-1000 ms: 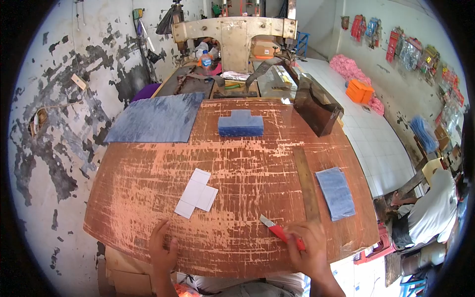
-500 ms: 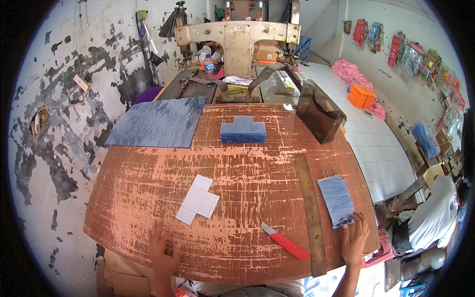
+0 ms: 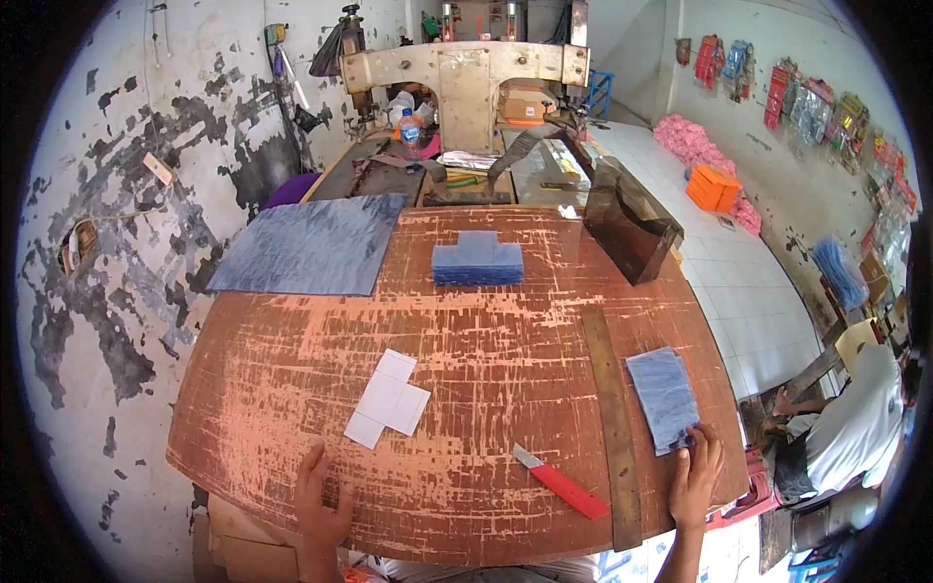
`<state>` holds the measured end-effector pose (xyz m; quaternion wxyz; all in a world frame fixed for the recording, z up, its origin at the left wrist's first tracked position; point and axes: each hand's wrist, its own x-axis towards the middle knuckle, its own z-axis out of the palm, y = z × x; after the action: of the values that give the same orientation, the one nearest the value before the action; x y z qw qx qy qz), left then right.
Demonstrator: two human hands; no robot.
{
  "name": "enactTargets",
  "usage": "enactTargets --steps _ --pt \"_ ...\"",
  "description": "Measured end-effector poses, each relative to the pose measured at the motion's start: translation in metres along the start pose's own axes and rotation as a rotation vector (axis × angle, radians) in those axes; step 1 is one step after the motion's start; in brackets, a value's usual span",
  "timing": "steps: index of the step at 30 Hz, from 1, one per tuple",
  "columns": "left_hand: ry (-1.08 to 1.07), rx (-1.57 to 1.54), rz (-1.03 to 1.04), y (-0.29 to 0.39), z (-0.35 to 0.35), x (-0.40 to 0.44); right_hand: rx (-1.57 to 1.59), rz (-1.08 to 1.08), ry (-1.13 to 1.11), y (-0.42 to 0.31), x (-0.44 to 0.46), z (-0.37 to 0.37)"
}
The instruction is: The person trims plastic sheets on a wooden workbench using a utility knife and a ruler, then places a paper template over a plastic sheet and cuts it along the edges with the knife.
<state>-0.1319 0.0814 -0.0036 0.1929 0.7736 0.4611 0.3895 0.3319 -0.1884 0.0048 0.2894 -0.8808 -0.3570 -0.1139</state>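
Note:
My left hand (image 3: 323,500) rests at the front left of the scratched brown board (image 3: 466,350), fingers apart and holding nothing. A white T-shaped paper template (image 3: 387,398) lies just beyond it. At the right, the fingertips of my right hand (image 3: 697,471) touch the lower corner of a blue-grey marbled stack of pieces (image 3: 664,400); the fingers are spread, not gripping. A red-handled cutter knife (image 3: 569,489) lies with its blade towards the upper left. Beside it runs a long metal ruler (image 3: 612,428).
A neat T-shaped blue stack (image 3: 477,262) stands at the board's far middle. A large blue marbled sheet (image 3: 309,245) lies far left. A dark translucent stand (image 3: 630,223) is at the far right, a press machine (image 3: 466,83) behind. Another person (image 3: 846,418) sits at the right.
The view has shifted slightly, so the things on the board appear a little lower. Both hands keep nearly the same places, and nothing has been picked up.

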Motion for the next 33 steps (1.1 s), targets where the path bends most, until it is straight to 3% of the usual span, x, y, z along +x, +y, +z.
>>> enactTargets --steps 7,14,26,33 --pt "-0.058 0.127 0.042 -0.0084 -0.0032 -0.0002 -0.035 0.011 -0.001 -0.0001 -0.0010 0.0020" --pt "0.019 0.059 0.025 -0.0002 0.0000 0.0000 -0.057 0.006 0.003 -0.0006 -0.0013 0.0024" --pt "-0.067 0.043 -0.049 -0.0013 -0.0017 -0.0008 -0.057 0.009 0.010 -0.0013 -0.0012 0.0032" --pt "-0.058 0.102 0.029 -0.0018 -0.0002 -0.0003 -0.048 0.020 0.006 -0.0039 -0.0010 0.0026"
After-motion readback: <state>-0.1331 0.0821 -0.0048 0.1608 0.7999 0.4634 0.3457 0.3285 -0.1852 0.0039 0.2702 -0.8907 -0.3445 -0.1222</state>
